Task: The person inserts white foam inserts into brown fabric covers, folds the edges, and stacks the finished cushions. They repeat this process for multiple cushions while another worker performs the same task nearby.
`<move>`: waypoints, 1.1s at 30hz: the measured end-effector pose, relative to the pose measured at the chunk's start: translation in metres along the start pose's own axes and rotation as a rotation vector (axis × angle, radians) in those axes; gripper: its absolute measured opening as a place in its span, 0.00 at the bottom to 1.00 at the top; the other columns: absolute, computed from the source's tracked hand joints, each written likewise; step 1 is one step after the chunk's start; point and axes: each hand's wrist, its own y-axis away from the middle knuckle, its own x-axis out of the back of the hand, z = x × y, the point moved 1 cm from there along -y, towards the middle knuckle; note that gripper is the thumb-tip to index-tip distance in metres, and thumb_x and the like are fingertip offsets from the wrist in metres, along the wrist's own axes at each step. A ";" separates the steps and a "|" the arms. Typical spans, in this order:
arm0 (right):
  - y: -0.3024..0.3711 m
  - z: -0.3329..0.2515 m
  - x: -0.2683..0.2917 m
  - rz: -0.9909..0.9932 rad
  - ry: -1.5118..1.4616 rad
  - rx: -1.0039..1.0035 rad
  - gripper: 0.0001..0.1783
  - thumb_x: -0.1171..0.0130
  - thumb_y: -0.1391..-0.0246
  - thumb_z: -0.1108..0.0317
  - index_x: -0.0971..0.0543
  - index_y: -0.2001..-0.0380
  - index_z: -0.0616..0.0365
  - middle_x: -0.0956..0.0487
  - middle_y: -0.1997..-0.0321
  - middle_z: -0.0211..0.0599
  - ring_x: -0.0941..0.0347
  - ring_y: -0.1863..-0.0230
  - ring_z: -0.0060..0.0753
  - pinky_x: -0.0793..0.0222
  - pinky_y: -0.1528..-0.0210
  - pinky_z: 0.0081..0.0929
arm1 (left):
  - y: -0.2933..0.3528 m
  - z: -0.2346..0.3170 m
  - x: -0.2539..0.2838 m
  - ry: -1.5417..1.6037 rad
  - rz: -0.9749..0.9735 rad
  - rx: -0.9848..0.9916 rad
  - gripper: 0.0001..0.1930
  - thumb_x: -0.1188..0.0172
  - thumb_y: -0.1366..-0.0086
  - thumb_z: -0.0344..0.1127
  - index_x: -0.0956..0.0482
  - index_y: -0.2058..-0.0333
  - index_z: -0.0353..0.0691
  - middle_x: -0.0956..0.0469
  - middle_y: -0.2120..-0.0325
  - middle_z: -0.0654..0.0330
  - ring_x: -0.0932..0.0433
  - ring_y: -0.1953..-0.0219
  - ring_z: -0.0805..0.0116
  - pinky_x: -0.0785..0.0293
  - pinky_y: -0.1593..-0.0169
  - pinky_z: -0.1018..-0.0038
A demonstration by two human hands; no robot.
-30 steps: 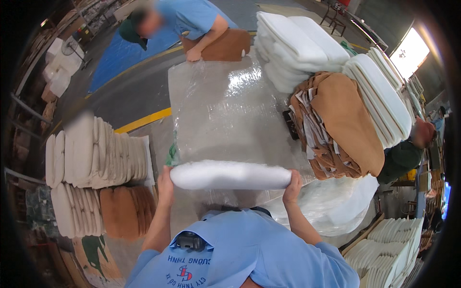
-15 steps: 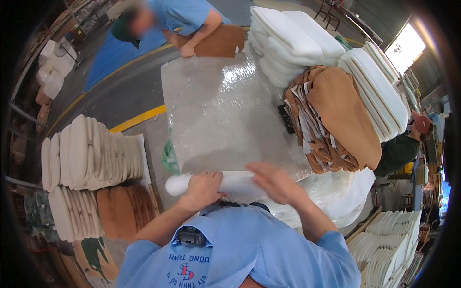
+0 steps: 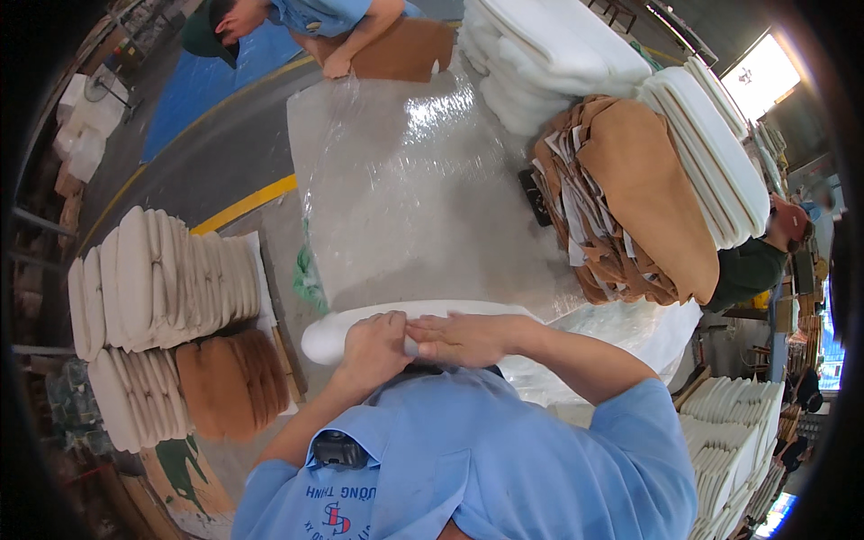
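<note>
Right in front of my body, at the near edge of the plastic-covered table [image 3: 405,207], lies a long white cushion pad [image 3: 326,337] with a rounded left end. My left hand [image 3: 374,346] is closed on the pad's near edge, fingers curled. Beside it, my right hand [image 3: 463,337] rests on the pad with fingers stretched toward the left hand, their tips close to or touching it. The two forearms hide part of the pad. What lies under my left fingers is hidden.
Brown cover pieces [image 3: 643,193] are stacked at the table's right, beside white padding [image 3: 549,49] and white cushions [image 3: 706,153]. Left stand cream cushions [image 3: 162,279] and brown ones [image 3: 229,382]. Across the table a co-worker [image 3: 333,27] handles a brown piece [image 3: 400,49].
My right hand has moved left along the pad, up to my left hand. My left hand keeps its grip. The view has shifted slightly.
</note>
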 end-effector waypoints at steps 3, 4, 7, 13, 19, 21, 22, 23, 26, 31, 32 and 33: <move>-0.020 0.018 -0.001 -0.104 -0.051 -0.201 0.45 0.77 0.25 0.32 0.41 0.22 0.55 0.40 0.19 0.46 0.48 0.18 0.48 0.54 0.18 0.40 | 0.005 0.001 -0.009 -0.041 -0.104 0.086 0.26 0.28 0.46 0.45 0.21 0.52 0.37 0.16 0.53 0.51 0.17 0.49 0.52 0.21 0.45 0.59; -0.020 0.032 0.009 -0.157 -0.084 -0.340 0.45 0.77 0.25 0.31 0.41 0.22 0.54 0.40 0.19 0.45 0.48 0.18 0.49 0.54 0.18 0.41 | 0.007 0.002 -0.011 -0.060 -0.058 0.071 0.26 0.28 0.46 0.44 0.21 0.51 0.37 0.16 0.51 0.50 0.17 0.47 0.51 0.21 0.43 0.60; 0.023 0.070 0.047 0.055 -0.318 -0.239 0.50 0.81 0.28 0.28 0.40 0.23 0.56 0.41 0.19 0.48 0.49 0.18 0.50 0.53 0.18 0.39 | 0.011 0.003 -0.014 -0.071 -0.037 0.063 0.29 0.28 0.48 0.41 0.21 0.48 0.35 0.17 0.46 0.47 0.18 0.43 0.51 0.23 0.39 0.60; 0.092 0.090 0.023 0.084 -0.192 -0.310 0.51 0.84 0.28 0.27 0.50 0.20 0.55 0.52 0.15 0.49 0.61 0.15 0.50 0.60 0.17 0.50 | 0.010 0.007 -0.013 -0.086 -0.020 0.043 0.29 0.30 0.49 0.35 0.22 0.47 0.33 0.18 0.45 0.45 0.18 0.44 0.48 0.22 0.41 0.58; 0.026 0.074 -0.021 0.030 0.027 -0.309 0.50 0.74 0.27 0.30 0.55 0.20 0.60 0.58 0.15 0.55 0.66 0.15 0.58 0.66 0.17 0.60 | 0.001 0.013 -0.006 -0.102 -0.060 0.022 0.25 0.30 0.48 0.36 0.20 0.50 0.34 0.16 0.48 0.47 0.17 0.47 0.48 0.20 0.44 0.58; 0.030 0.065 0.000 0.068 0.066 -0.288 0.49 0.70 0.27 0.31 0.50 0.21 0.61 0.53 0.16 0.57 0.59 0.16 0.59 0.59 0.18 0.56 | -0.004 0.014 -0.005 -0.101 -0.039 0.002 0.24 0.30 0.48 0.36 0.19 0.51 0.35 0.15 0.50 0.47 0.16 0.48 0.48 0.20 0.45 0.59; 0.042 0.061 0.017 0.202 0.026 -0.176 0.48 0.68 0.27 0.32 0.46 0.22 0.61 0.48 0.18 0.58 0.53 0.18 0.60 0.54 0.19 0.54 | -0.006 0.014 -0.004 -0.101 -0.031 0.007 0.24 0.30 0.48 0.37 0.19 0.51 0.35 0.15 0.51 0.48 0.16 0.49 0.49 0.19 0.45 0.59; 0.056 0.056 0.035 0.294 0.005 -0.085 0.47 0.66 0.26 0.32 0.43 0.23 0.61 0.43 0.20 0.59 0.47 0.21 0.61 0.49 0.21 0.51 | -0.008 0.014 -0.003 -0.096 -0.035 0.026 0.24 0.30 0.48 0.37 0.18 0.52 0.35 0.15 0.52 0.48 0.15 0.50 0.49 0.19 0.46 0.59; 0.128 0.049 0.085 0.670 0.017 -0.015 0.37 0.43 0.32 0.42 0.28 0.32 0.61 0.21 0.38 0.58 0.25 0.38 0.65 0.30 0.35 0.47 | -0.014 0.011 0.001 -0.099 -0.059 0.063 0.24 0.29 0.49 0.38 0.17 0.53 0.35 0.14 0.54 0.49 0.14 0.52 0.50 0.19 0.47 0.59; 0.192 0.070 0.150 1.402 0.661 -0.389 0.30 0.20 0.56 0.60 0.19 0.49 0.56 0.23 0.44 0.46 0.29 0.41 0.58 0.32 0.41 0.50 | -0.019 0.010 0.009 -0.084 -0.132 0.098 0.26 0.28 0.50 0.40 0.17 0.52 0.37 0.14 0.53 0.51 0.14 0.52 0.51 0.19 0.48 0.59; 0.189 0.079 0.156 1.405 0.654 -0.462 0.29 0.21 0.55 0.59 0.19 0.50 0.55 0.24 0.44 0.43 0.30 0.40 0.57 0.33 0.40 0.50 | -0.019 0.010 0.009 -0.085 -0.156 0.110 0.26 0.27 0.50 0.41 0.17 0.51 0.37 0.14 0.53 0.51 0.14 0.52 0.51 0.19 0.48 0.59; 0.186 0.089 0.161 1.398 0.661 -0.549 0.27 0.22 0.53 0.58 0.18 0.50 0.54 0.25 0.44 0.41 0.31 0.39 0.55 0.34 0.40 0.51 | -0.019 0.010 0.010 -0.083 -0.159 0.121 0.26 0.27 0.50 0.41 0.17 0.51 0.38 0.14 0.53 0.51 0.14 0.52 0.51 0.19 0.48 0.59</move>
